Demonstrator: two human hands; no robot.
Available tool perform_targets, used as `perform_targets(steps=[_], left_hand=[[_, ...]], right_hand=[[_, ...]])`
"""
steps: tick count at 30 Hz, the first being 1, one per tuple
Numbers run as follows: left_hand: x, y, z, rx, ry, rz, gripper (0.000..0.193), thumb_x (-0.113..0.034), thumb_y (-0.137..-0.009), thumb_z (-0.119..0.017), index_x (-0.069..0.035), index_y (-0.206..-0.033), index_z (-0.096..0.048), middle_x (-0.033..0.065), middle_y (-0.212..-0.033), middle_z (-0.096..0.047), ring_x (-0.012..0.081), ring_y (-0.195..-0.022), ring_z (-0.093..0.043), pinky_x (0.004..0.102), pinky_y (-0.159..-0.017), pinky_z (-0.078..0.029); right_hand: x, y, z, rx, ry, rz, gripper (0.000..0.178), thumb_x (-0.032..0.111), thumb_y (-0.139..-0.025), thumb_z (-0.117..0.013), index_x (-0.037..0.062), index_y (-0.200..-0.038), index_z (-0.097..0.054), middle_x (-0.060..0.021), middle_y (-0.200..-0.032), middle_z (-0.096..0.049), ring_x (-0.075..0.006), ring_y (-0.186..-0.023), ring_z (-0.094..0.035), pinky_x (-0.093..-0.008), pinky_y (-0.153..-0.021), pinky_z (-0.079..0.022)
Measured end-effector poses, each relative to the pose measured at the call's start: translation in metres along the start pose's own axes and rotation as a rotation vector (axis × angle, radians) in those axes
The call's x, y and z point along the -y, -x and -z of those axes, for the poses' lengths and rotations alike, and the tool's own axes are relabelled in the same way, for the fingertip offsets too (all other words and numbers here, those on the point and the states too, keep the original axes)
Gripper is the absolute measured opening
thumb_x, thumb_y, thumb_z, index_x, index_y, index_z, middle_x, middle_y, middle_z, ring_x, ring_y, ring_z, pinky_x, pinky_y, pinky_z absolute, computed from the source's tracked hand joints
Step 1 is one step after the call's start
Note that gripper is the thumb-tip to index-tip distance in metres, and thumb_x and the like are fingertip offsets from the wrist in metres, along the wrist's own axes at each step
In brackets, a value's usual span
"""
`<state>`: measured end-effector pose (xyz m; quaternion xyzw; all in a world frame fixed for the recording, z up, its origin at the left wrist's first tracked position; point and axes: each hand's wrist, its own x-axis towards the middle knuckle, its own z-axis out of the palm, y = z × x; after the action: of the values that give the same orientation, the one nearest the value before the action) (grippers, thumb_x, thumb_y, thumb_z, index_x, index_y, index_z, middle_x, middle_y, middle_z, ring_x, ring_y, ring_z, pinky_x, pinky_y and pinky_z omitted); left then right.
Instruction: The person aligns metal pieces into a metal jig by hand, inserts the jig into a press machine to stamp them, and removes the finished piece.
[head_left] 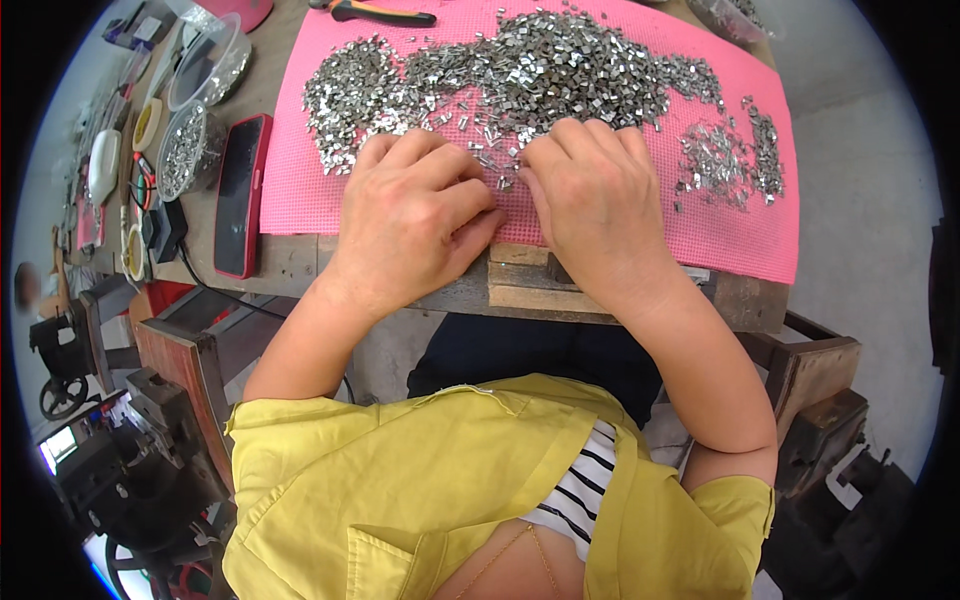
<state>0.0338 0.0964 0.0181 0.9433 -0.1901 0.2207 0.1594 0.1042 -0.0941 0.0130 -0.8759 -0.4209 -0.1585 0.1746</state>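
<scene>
Small shiny metal pieces lie in a large heap on a pink textured mat. My left hand rests at the near edge of the heap, its fingers curled and the thumb drawn in beside the index finger. Beside it on the right, my right hand is also curled, fingertips bent down toward the pieces and thumb close to the index finger. Between the two hands a few loose metal pieces lie on the mat. Whatever the fingertips hold, if anything, is hidden by the hands.
Further right sits a smaller scatter of pieces. A red-cased phone lies left of the mat, near clear plastic tubs of metal parts. A tool with an orange-and-black handle lies at the far edge. Wooden blocks sit at the table's front.
</scene>
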Motion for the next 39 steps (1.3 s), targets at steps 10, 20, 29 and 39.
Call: perform_targets(steps=[10, 20, 29, 39], left_hand=[[-0.011, -0.001, 0.005, 0.127, -0.005, 0.076, 0.012, -0.011, -0.076, -0.080, -0.010, -0.085, -0.072, 0.0014, -0.090, -0.067, 0.0242, -0.089, -0.062, 0.0384, -0.081, -0.045], [-0.060, -0.017, -0.023, 0.038, 0.315, 0.056, 0.017, -0.006, -0.075, -0.078, -0.010, -0.089, -0.068, 0.0025, -0.094, -0.068, 0.0236, -0.088, -0.064, 0.0383, -0.078, -0.046], [-0.084, -0.022, -0.044, 0.048, 0.350, -0.018, 0.024, -0.001, -0.069, -0.081, -0.008, -0.089, -0.069, 0.0026, -0.091, -0.071, 0.0221, -0.078, -0.066, 0.0356, -0.073, -0.045], [-0.090, -0.027, -0.037, 0.091, 0.193, -0.054, 0.025, -0.002, -0.068, -0.081, -0.010, -0.089, -0.070, 0.0017, -0.090, -0.071, 0.0209, -0.075, -0.065, 0.0346, -0.070, -0.046]], right_hand=[[-0.036, 0.069, 0.054, -0.080, -0.419, -0.251, 0.015, 0.000, -0.087, -0.071, 0.0062, -0.098, -0.064, -0.0082, -0.091, -0.065, -0.0288, -0.085, -0.063, -0.0403, -0.079, -0.044], [-0.040, 0.108, 0.057, -0.100, -0.451, -0.201, 0.021, -0.002, -0.078, -0.077, 0.0058, -0.096, -0.068, -0.0064, -0.100, -0.072, -0.0263, -0.090, -0.068, -0.0387, -0.083, -0.047], [-0.042, 0.109, 0.048, -0.154, -0.466, -0.160, 0.021, 0.000, -0.078, -0.078, 0.0070, -0.094, -0.067, -0.0038, -0.094, -0.069, -0.0250, -0.085, -0.066, -0.0388, -0.081, -0.045], [-0.040, 0.106, 0.046, -0.135, -0.392, -0.126, 0.020, 0.005, -0.077, -0.077, 0.0071, -0.094, -0.068, -0.0042, -0.097, -0.066, -0.0251, -0.088, -0.064, -0.0406, -0.082, -0.044]])
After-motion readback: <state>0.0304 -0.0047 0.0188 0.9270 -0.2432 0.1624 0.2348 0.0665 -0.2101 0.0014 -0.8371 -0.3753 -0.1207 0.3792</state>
